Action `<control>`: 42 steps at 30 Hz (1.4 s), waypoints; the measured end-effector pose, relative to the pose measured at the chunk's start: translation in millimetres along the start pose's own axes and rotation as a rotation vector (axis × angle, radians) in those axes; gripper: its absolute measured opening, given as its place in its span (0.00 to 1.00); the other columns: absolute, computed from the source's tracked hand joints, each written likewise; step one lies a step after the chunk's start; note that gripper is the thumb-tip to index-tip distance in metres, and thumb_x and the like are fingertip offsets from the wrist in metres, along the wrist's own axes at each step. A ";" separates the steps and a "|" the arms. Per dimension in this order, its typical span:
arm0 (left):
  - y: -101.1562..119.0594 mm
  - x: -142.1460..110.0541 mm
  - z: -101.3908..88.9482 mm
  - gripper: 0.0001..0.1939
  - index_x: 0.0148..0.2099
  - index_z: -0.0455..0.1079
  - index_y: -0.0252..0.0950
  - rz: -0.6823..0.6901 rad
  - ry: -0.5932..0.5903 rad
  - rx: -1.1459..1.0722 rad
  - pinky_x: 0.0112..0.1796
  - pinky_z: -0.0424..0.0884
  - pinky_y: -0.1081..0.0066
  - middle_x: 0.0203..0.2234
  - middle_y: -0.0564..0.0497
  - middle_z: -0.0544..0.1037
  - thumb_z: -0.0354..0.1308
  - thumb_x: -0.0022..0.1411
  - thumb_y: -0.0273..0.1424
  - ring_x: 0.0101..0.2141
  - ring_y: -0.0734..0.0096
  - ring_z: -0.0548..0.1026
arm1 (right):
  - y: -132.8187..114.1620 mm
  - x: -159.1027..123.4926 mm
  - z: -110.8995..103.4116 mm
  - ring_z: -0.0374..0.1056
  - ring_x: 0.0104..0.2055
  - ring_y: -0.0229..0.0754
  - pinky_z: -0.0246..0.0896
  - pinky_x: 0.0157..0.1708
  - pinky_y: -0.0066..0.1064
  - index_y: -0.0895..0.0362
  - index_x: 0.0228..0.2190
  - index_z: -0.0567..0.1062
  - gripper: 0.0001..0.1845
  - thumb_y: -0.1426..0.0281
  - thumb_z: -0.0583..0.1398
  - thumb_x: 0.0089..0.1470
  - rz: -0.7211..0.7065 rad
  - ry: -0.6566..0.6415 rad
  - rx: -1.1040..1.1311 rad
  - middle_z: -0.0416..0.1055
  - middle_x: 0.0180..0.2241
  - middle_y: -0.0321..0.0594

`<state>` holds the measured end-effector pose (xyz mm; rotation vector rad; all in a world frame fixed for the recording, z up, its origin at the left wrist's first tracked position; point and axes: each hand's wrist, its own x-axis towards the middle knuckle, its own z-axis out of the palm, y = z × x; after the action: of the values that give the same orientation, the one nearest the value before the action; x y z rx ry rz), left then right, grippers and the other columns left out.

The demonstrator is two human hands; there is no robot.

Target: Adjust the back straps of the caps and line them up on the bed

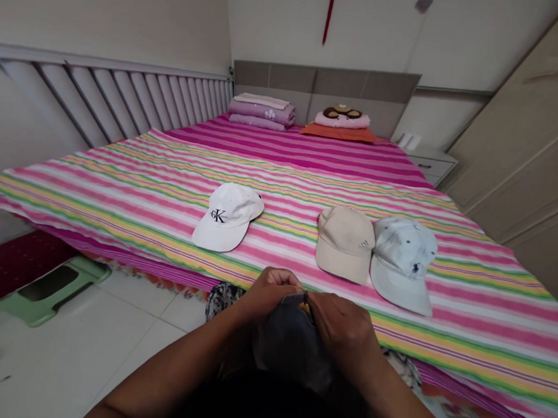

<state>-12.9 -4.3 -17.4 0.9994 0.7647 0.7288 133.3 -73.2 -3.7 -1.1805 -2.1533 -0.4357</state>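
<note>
The person's left hand (269,290) and right hand (340,329) both have a closed grip, pinching the back opening of a dark navy fabric baseball cap (292,342), held just off the pink-striped bedsheet (118,205). Beyond lie a white cotton cap (226,217), a beige cap (345,243) and a pale blue cap (402,264).

You're facing a bed (311,154) made up in pink, yellow and green stripes, with a grey panelled headboard (324,89) against a pale wall (365,38). Folded purple bedding (261,112) and a pink pillow (342,119) sit at its head. A white slatted panel (110,101) runs along your left, and cream wardrobe doors (523,148) stand on your right. Beside your left foot of the bed, a low green stool (51,293) and dark red mat (15,265) rest on white floor tiles (76,348).
</note>
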 end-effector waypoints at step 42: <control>1.4 -1.6 -6.1 0.10 0.26 0.70 0.30 -0.010 -0.138 -0.224 0.21 0.60 0.78 0.17 0.52 0.72 0.65 0.40 0.30 0.17 0.79 0.67 | 8.4 -3.1 17.9 0.58 0.23 0.36 0.55 0.24 0.27 0.58 0.24 0.68 0.17 0.55 0.60 0.45 1.083 -0.119 1.517 0.64 0.21 0.34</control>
<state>-19.0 -2.4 -17.8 0.8327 0.5552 0.7119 134.8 -60.6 -19.2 -1.0777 -0.9650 1.4578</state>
